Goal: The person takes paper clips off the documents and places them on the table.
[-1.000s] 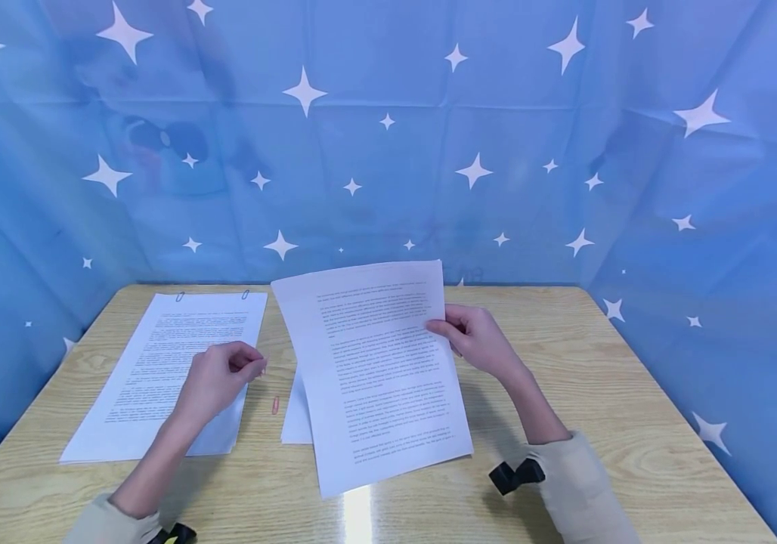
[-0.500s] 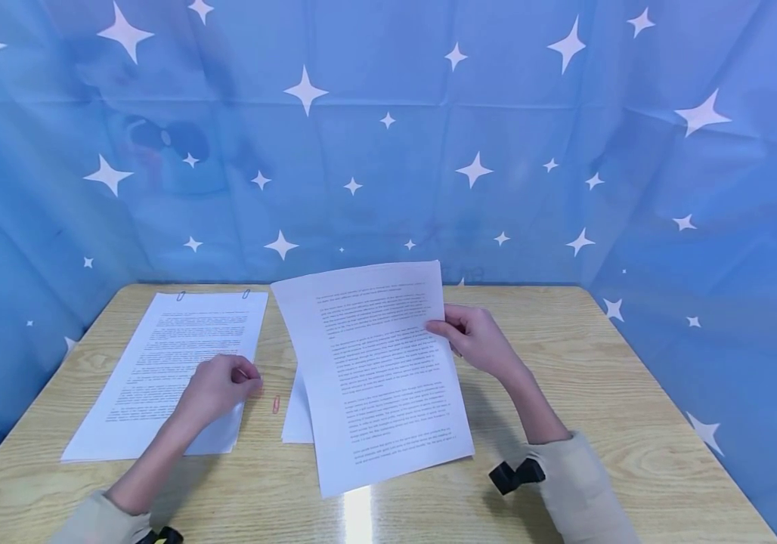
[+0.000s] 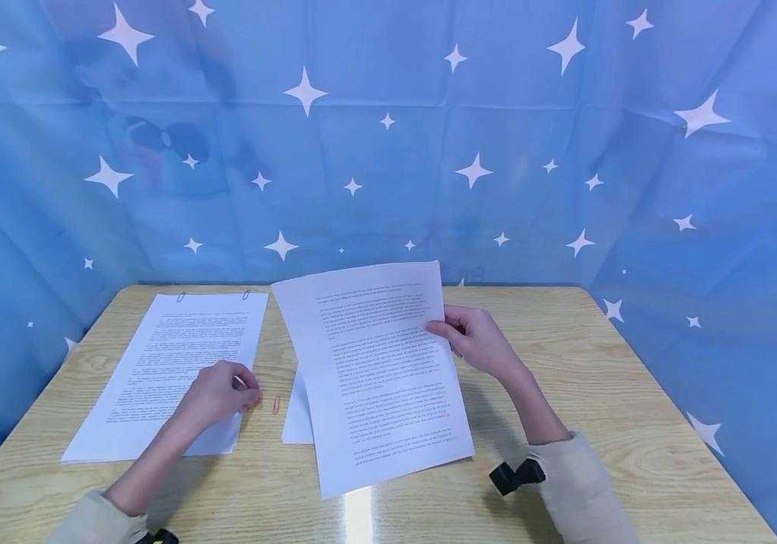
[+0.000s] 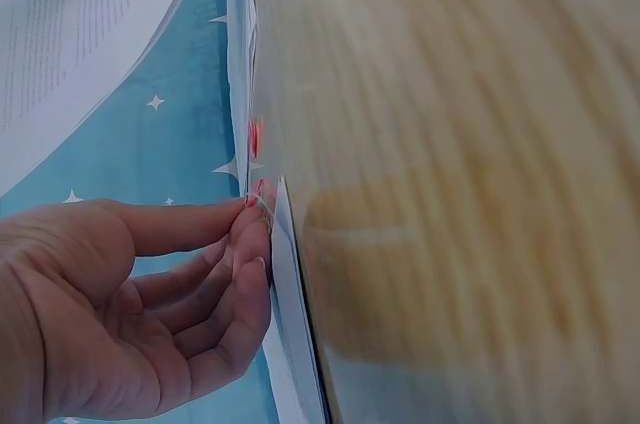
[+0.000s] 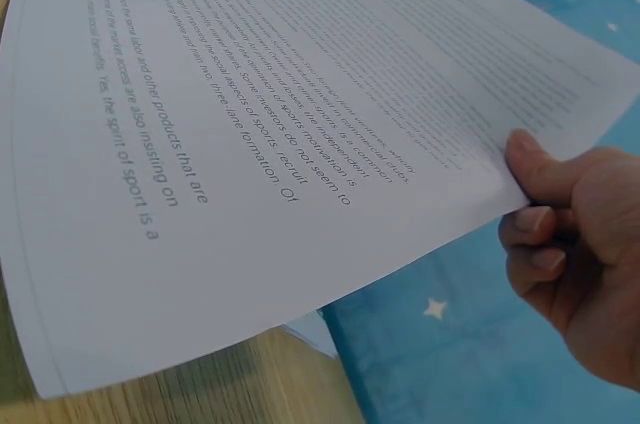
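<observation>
"Right hand (image 3: 477, 340), left hand (image 3: 215, 397): what does the head view give?"

"Right pinches the raised printed paper (image 3: 382, 378) by its edge; left hovers low over the other stack (image 3: 177, 355), just beside a pink clip (image 3: 276, 405)"

"Left wrist?"

"Thumb and fingertip pinch a second clip (image 4: 262, 191), best held by one end"

"Right wrist?"

"Thumb above, fingers beneath; a light grip should spare the paper creases"

Left hand (image 4: 130, 314), red paper clip (image 4: 257, 190) between its fingers (image 4: 245, 316), another red clip (image 4: 255, 137) just beyond
</observation>
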